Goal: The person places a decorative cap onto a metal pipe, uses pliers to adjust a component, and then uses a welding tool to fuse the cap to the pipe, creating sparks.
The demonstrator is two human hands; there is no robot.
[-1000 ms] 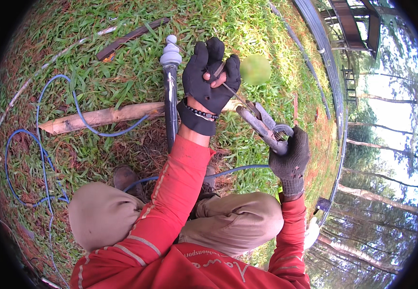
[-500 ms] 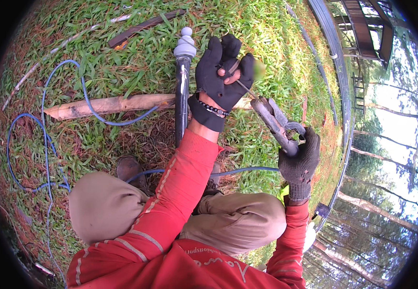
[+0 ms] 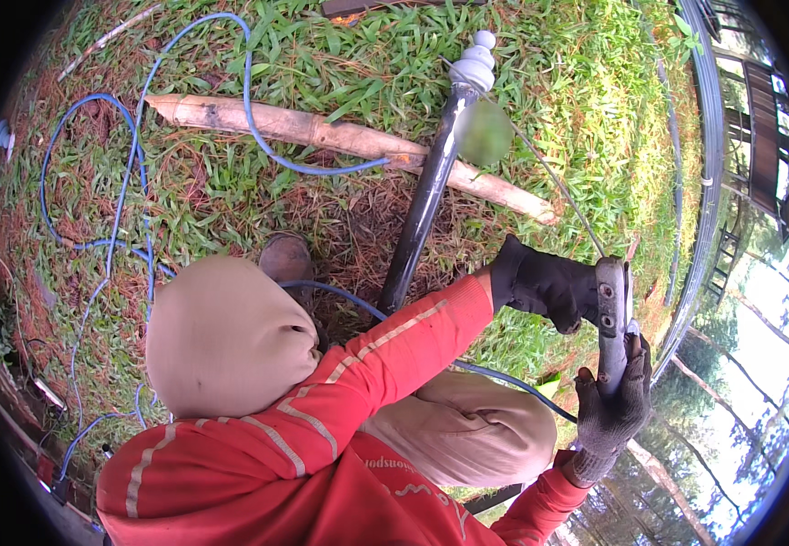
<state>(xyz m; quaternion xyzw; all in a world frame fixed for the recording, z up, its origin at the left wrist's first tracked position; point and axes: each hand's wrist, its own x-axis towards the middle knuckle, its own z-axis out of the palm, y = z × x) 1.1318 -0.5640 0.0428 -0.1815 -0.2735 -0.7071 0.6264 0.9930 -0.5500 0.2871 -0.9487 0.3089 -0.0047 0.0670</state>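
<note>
My right hand (image 3: 611,414), in a dark knitted glove, is closed around a worn grey welding electrode holder (image 3: 611,314). A long thin welding rod (image 3: 554,175) runs from the holder's jaws up and left, its far end showing by the pale finial (image 3: 475,68) of a black metal post (image 3: 424,205). Gloved in black, my left hand (image 3: 545,284) reaches across and grips the holder near its jaws; its fingertips are partly hidden behind the holder. A blurred round patch covers part of the view beside the post.
A pointed wooden pole (image 3: 294,126) lies on the grass beneath the post. Blue cable (image 3: 247,68) loops over the ground at left, and more passes under my left arm. A dark bar (image 3: 394,5) lies at the far edge. Dark pipes (image 3: 711,155) run along the right.
My left hand has moved from the rod near the finial down right to the holder. The holder has turned more upright and moved right with my right hand. The view has shifted.
</note>
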